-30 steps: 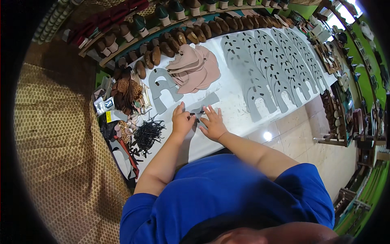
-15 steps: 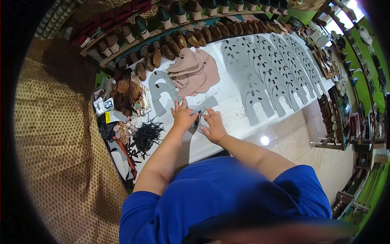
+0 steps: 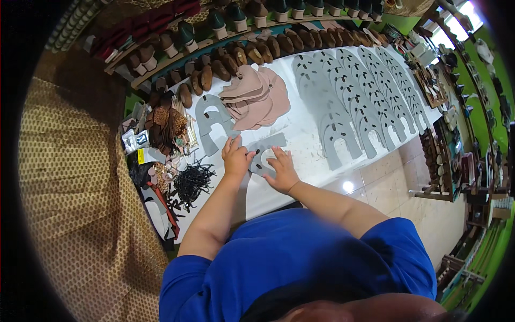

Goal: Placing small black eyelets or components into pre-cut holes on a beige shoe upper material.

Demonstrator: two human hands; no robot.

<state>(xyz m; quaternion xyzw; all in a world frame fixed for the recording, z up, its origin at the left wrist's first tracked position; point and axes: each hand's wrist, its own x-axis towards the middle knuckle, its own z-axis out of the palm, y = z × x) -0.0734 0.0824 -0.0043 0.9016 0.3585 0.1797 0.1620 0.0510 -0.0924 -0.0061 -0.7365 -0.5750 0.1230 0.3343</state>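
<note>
Shelving along the far edge of the white worktable (image 3: 300, 139): two tiers of shoe lasts (image 3: 257, 48), brown ones on the lower tier, dark green and red ones with pale bases above. No boxes or bins that I can make out.

Near the left end of the table: a small clear packet with a dark card (image 3: 137, 140) and a yellow tag (image 3: 140, 156) just below it (print too small to tell). Next to them a tuft of brown fringe material (image 3: 167, 124), and a heap of black straps (image 3: 192, 180) nearer the front edge.

Work piece: a grey U-shaped cutout (image 3: 264, 155), lying flat on the table near its front edge, left of centre. A second grey cutout (image 3: 213, 121) lies just beyond it, toward the left. Pink leather pieces (image 3: 257, 96) are stacked mid-table near the far edge. A long overlapping row of grey slotted cutouts (image 3: 354, 96) runs across the right half.

Hands: left hand (image 3: 236, 158) is palm down on the left limb of the U-shaped cutout, fingers spread and pressing flat, nothing clasped. Right hand (image 3: 280, 169) is palm down on its lower right part, fingers extended, also pressing rather than gripping (thumb side hidden, so can't tell if an edge is pinched). Both forearms angle in from the front edge, converging on the piece.
</note>
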